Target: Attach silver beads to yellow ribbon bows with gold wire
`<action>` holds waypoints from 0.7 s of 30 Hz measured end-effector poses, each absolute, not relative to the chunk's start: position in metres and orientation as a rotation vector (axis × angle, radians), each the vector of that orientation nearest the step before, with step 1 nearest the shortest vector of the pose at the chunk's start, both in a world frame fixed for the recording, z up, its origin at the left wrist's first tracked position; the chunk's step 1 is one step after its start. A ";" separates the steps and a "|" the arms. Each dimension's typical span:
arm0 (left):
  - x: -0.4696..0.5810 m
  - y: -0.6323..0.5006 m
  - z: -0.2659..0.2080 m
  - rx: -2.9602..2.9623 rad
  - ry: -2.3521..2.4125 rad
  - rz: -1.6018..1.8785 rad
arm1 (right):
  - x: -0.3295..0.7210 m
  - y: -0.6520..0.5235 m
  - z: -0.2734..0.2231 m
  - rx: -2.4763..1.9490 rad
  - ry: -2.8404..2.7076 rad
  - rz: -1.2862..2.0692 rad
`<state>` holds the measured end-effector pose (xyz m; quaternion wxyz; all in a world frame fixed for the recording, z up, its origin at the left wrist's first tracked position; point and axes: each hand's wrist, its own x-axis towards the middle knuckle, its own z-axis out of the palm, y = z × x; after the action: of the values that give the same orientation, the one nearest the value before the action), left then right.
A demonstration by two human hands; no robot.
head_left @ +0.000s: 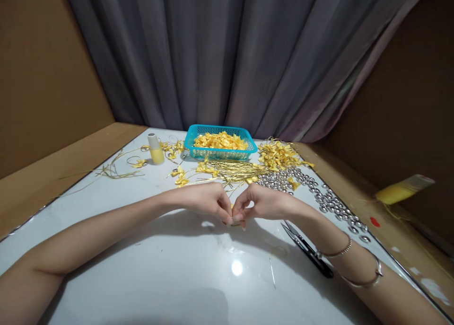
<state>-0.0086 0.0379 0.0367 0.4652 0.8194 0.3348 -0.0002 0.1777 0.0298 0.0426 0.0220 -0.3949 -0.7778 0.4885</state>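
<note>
My left hand (212, 201) and my right hand (258, 203) meet over the middle of the white table, fingertips touching. Both are closed in a pinch on a thin gold cord (236, 224), a bit of which curves out below the fingers. A speck of yellow shows between the hands, mostly hidden by them. Just beyond my hands lies a bundle of gold cords (236, 171), with yellow ribbon bows (181, 178) to its left. Silver ring-like beads (280, 179) are spread behind my right hand.
A turquoise basket (222, 153) of yellow bows stands at the back, beside a bow pile (278, 153). A yellow thread spool (156, 150) stands left. Black-handled thread snips (308, 250) lie by my right forearm; a needle (272, 273) lies nearer. Another spool (404, 189) is far right.
</note>
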 end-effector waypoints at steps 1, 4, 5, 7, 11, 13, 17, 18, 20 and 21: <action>-0.008 0.037 0.037 2.014 0.823 0.001 | 0.178 0.030 0.042 -1.234 -2.398 1.523; -0.008 0.037 0.038 2.022 0.832 -0.005 | 0.179 0.030 0.042 -1.222 -2.394 1.555; -0.008 0.036 0.038 2.025 0.834 -0.008 | 0.179 0.030 0.041 -1.204 -2.409 1.557; -0.008 0.037 0.038 2.032 0.831 -0.015 | 0.180 0.032 0.041 -1.168 -2.445 1.548; -0.007 0.036 0.039 2.039 0.828 -0.018 | 0.181 0.033 0.040 -1.130 -2.458 1.581; -0.007 0.036 0.040 2.041 0.833 -0.024 | 0.180 0.033 0.040 -1.138 -2.435 1.612; -0.008 0.036 0.040 2.031 0.840 -0.027 | 0.180 0.032 0.042 -1.163 -2.448 1.592; -0.008 0.037 0.039 2.025 0.839 -0.023 | 0.180 0.032 0.043 -1.159 -2.470 1.570; -0.009 0.038 0.039 2.013 0.832 -0.017 | 0.181 0.031 0.044 -1.138 -2.515 1.525; -0.009 0.038 0.039 2.009 0.830 -0.016 | 0.181 0.030 0.045 -1.124 -2.537 1.501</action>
<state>-0.0091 0.0382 0.0387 0.4650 0.8182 0.3381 -0.0065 0.1814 0.0302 0.0446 -0.0067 -0.3563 -0.8041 0.4759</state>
